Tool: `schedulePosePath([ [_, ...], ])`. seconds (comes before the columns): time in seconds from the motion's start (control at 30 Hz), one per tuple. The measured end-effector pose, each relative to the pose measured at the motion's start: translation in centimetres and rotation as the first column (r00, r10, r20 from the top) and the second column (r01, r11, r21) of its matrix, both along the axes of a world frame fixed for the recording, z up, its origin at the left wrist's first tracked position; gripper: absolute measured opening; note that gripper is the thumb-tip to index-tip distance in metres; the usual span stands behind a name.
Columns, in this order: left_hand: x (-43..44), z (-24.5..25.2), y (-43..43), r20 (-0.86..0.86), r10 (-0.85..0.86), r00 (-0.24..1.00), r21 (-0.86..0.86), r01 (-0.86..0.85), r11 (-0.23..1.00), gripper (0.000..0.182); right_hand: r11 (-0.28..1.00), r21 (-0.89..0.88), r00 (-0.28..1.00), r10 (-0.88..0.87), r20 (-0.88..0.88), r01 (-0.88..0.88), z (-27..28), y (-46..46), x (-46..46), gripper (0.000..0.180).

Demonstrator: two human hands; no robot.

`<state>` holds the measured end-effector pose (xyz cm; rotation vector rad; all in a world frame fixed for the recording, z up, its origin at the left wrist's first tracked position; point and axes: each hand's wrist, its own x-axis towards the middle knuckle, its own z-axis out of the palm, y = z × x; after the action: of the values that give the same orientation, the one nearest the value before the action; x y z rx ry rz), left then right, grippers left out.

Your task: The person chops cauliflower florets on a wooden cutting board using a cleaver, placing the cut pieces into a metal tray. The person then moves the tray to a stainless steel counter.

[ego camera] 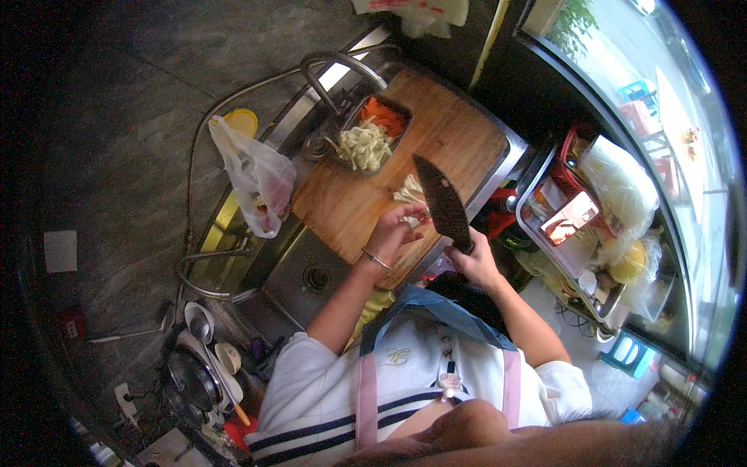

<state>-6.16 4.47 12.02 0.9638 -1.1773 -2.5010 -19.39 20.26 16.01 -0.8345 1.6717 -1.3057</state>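
Note:
My right hand (475,260) grips the handle of a broad, dark-bladed kitchen knife (440,195), its blade tilted over a wooden cutting board (455,122). My left hand (394,230) is by the near edge of the board, left of the blade. Its fingers curve around a small pale vegetable piece (411,221); whether they grip it is unclear. Just beyond the fingers lie pale vegetable strips (407,190), partly behind the blade. Farther up the board sits a metal tray (402,131) holding orange strips (382,115), apparently carrot, and a heap of pale shreds (365,146).
A curved faucet (321,87) rises behind the board. To the left hangs a white plastic bag (254,175), above a steel sink (297,286). At right, a lit phone (569,219) rests on a crowded tray (528,204) by the window. A ladle (201,327) stands at lower left.

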Motion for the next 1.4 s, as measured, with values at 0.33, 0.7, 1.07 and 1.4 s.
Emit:
schedulePosePath([
  [0.33, 0.0, -4.8, -0.4, 0.089, 0.042, 0.995, -0.117, -0.031, 0.993, 0.031, 0.949, 0.307, 0.768, -0.251, 0.589, 0.075, -1.9, 0.4, -1.5, 0.021],
  [0.7, 2.6, -13.7, -2.5, 0.227, 0.267, 0.937, -0.84, 0.05, 0.54, 0.034, 0.908, 0.314, 0.877, 0.372, -0.304, -0.276, -4.2, 2.7, -2.7, 0.05],
  [1.07, 2.0, -10.8, -2.1, 0.132, 0.29, 0.948, -0.958, 0.046, 0.285, 0.03, 0.836, 0.457, 0.817, 0.475, -0.328, -0.303, -5.0, 2.6, -2.0, 0.051],
  [1.4, 2.1, -10.9, -2.0, 0.247, 0.284, 0.926, -0.89, 0.101, 0.445, 0.027, 0.665, 0.704, 0.702, 0.625, -0.342, -0.25, -2.8, 0.3, -1.2, 0.057],
])
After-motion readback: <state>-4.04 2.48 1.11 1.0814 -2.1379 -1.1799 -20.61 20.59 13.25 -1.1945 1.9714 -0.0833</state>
